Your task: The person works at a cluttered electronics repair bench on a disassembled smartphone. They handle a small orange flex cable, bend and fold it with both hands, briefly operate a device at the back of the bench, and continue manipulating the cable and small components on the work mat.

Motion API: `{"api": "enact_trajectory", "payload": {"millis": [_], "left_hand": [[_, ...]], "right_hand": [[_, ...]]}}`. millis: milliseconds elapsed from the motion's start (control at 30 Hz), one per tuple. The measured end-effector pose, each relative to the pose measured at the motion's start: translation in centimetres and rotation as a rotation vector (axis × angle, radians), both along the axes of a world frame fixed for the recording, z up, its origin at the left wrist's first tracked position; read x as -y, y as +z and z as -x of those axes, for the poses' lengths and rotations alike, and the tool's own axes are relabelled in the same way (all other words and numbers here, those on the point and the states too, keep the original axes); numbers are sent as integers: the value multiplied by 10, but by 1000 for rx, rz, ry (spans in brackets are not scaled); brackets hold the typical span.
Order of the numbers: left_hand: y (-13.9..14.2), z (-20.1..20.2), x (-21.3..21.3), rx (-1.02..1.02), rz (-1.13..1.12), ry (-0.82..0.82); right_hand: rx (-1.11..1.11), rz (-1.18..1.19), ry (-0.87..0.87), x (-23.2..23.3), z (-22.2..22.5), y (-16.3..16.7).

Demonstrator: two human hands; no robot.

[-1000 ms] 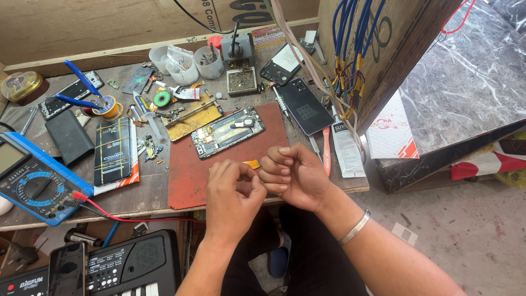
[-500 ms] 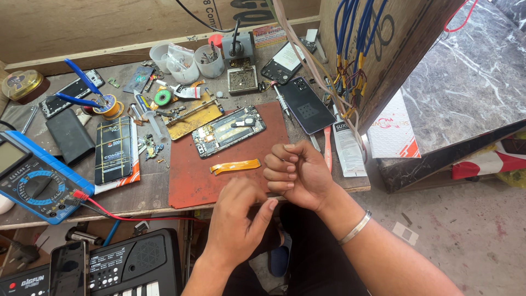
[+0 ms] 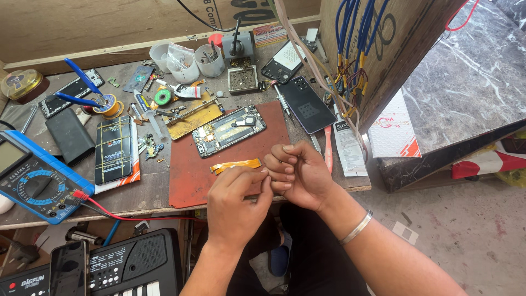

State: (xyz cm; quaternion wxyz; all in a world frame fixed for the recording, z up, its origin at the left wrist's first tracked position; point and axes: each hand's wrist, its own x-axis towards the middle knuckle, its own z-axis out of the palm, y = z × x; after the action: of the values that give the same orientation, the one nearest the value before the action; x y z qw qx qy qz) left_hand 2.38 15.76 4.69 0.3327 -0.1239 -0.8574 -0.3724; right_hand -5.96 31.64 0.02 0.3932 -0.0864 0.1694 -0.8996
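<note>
My left hand (image 3: 235,200) and my right hand (image 3: 298,175) meet at the front edge of a red work mat (image 3: 186,183). My right hand is curled into a loose fist. The fingertips of my left hand pinch against its fingers, and nothing shows between them. An orange flex ribbon (image 3: 236,164) lies loose on the mat just beyond my left hand, touched by neither hand. Farther back on the mat rests an opened phone (image 3: 229,130) with its insides showing.
A blue multimeter (image 3: 33,181) with a red lead lies at the left, beside a flat battery (image 3: 115,149). A black phone (image 3: 307,104), a glue tube (image 3: 348,145) and a board with blue wires (image 3: 356,49) are at the right. Cups (image 3: 183,57), blue pliers (image 3: 82,90) and small parts crowd the back. A black keyboard (image 3: 126,266) sits below the bench.
The orange ribbon left my hands and now lies on the mat. My left hand dropped away from my right, then came back up to touch its fingers.
</note>
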Motion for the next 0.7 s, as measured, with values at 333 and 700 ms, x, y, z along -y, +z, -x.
{"api": "enact_trajectory", "payload": {"millis": [333, 700], "left_hand": [[2, 3, 1, 34, -65, -52], [2, 2, 2, 78, -82, -63]], "right_hand": [[9, 50, 0, -2, 0, -2], [19, 32, -6, -3, -1, -1]]}}
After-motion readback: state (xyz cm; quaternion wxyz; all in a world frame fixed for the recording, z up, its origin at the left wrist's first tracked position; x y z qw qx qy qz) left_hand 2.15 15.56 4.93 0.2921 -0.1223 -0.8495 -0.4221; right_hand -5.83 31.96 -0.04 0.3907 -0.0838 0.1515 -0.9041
